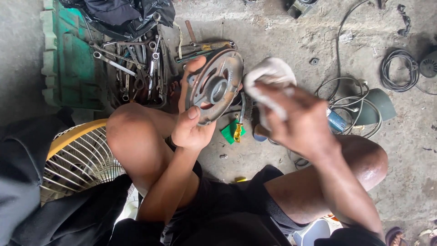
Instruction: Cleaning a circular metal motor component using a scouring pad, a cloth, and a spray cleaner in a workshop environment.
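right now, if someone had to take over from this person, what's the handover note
Left hand: grips the round metal end cover by its rim, tilted, with its hub facing the camera.
Right hand: holds a pale cloth bunched at the fingertips, right beside the cover's edge; contact cannot be told.
Around: wrenches in a tray on the floor ahead, a fan guard by the left knee, coiled cables to the right.
Done: the cover is off and in hand.
Left: it looks grimy, so wiping likely goes on; judge by the surface.
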